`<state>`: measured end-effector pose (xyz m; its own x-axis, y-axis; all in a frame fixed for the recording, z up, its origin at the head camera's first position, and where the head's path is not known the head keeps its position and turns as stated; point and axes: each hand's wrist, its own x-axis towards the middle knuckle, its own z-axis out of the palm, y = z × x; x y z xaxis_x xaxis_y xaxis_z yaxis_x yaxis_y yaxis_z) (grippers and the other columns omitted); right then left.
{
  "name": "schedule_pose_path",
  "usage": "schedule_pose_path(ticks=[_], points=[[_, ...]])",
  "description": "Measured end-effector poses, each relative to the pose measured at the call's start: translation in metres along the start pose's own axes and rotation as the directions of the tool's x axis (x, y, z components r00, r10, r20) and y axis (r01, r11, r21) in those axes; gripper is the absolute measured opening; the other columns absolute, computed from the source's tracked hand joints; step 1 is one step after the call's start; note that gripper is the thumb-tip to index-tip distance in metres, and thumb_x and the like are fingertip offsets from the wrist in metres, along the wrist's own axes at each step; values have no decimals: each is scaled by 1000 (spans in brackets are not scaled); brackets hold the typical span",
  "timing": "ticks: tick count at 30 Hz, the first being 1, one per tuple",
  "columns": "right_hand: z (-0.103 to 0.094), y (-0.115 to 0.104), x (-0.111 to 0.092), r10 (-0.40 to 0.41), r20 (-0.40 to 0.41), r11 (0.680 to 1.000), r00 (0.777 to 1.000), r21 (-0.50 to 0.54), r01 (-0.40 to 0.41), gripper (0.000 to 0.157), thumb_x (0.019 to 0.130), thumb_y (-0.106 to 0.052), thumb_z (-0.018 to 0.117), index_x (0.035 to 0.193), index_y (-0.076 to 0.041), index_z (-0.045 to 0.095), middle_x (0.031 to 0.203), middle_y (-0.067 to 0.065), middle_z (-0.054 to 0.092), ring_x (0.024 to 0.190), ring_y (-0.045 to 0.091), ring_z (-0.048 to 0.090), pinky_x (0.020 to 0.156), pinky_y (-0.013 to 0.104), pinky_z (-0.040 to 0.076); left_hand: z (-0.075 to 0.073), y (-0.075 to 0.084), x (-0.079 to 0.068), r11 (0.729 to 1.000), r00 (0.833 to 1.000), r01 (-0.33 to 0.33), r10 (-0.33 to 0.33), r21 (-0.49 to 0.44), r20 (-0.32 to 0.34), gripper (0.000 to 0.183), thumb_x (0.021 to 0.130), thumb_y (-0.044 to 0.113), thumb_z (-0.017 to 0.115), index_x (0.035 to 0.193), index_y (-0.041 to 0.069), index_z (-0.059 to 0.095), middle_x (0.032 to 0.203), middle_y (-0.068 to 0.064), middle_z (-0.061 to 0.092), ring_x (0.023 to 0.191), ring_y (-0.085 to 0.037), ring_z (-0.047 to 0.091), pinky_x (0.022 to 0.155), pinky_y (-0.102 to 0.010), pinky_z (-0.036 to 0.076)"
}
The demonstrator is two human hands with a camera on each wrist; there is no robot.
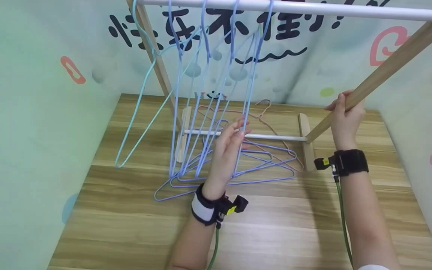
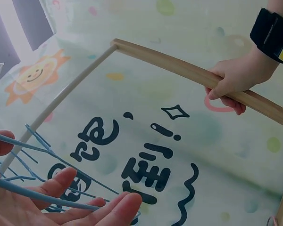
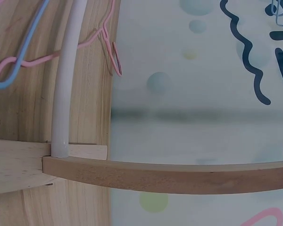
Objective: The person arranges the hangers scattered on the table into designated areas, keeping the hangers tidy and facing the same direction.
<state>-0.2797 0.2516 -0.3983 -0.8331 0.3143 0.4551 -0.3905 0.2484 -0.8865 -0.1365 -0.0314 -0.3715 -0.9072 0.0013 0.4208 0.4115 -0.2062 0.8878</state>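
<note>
My left hand (image 1: 223, 157) is among the blue hangers (image 1: 233, 41) that hang from the rack's white top rod (image 1: 313, 8). Its fingers are extended and touch the rightmost hanger's side; in the left wrist view, blue wires (image 2: 37, 194) cross the palm. To the right, my right hand (image 1: 347, 120) grips the rack's slanting wooden post (image 1: 396, 62), fingers wrapped round it. A pale teal hanger (image 1: 141, 97) hangs turned outward at the rod's left end. In the right wrist view only a fingertip shows beside the post (image 3: 179, 178).
Several blue hangers (image 1: 268, 180) lie overlapping on the wood-grain surface (image 1: 276, 232) under the rack. A pink hanger (image 1: 269, 125) lies behind them. The rack's lower white bar (image 1: 276, 137) runs between its wooden feet. Patterned walls (image 1: 418, 112) stand behind and at both sides.
</note>
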Motion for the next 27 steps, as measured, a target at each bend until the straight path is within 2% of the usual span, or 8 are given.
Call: schedule_pose_path(ticks=[8, 13, 18, 23, 27], points=[[0, 0, 0, -9, -2, 1000, 1000, -15, 9, 20, 92, -25, 50, 101, -7, 47, 71, 15, 56, 64, 22, 59, 68, 27, 46, -4, -8, -4, 999, 999, 33, -33, -18, -5, 49, 94, 21, 33, 133, -7, 31, 138, -17, 32, 109, -27, 50, 78, -40, 49], [0, 0, 0, -34, 6, 999, 999, -21, 34, 19, 92, -24, 48, 101, -7, 47, 71, 15, 56, 64, 23, 59, 68, 28, 46, -8, -15, -8, 990, 992, 127, -128, -55, -18, 57, 91, 30, 36, 135, -5, 30, 138, -17, 32, 111, -31, 46, 80, -43, 46], [0, -1, 0, -21, 1, 999, 1000, -24, 21, 19, 92, -24, 48, 100, -7, 47, 70, 14, 56, 64, 23, 59, 67, 27, 45, -12, -21, -14, 974, 978, 205, -207, -94, -19, 61, 88, 35, 39, 135, -4, 32, 138, -18, 32, 113, -36, 44, 82, -49, 44], [1, -2, -1, -10, -6, 1000, 1000, -21, 10, 18, 92, -23, 48, 100, -7, 47, 71, 14, 55, 63, 23, 59, 67, 27, 46, -21, -35, -18, 964, 966, 259, -260, -61, -13, 52, 93, 28, 35, 133, -5, 34, 136, -18, 35, 112, -31, 46, 83, -46, 45], [0, 5, 2, -26, -6, 1000, 1000, -3, 25, 20, 92, -24, 49, 100, -7, 48, 70, 15, 55, 63, 23, 59, 66, 28, 47, -33, -50, -19, 941, 942, 335, -334, 48, -23, 43, 98, 26, 32, 131, -1, 40, 131, -18, 43, 112, -32, 47, 81, -43, 47]])
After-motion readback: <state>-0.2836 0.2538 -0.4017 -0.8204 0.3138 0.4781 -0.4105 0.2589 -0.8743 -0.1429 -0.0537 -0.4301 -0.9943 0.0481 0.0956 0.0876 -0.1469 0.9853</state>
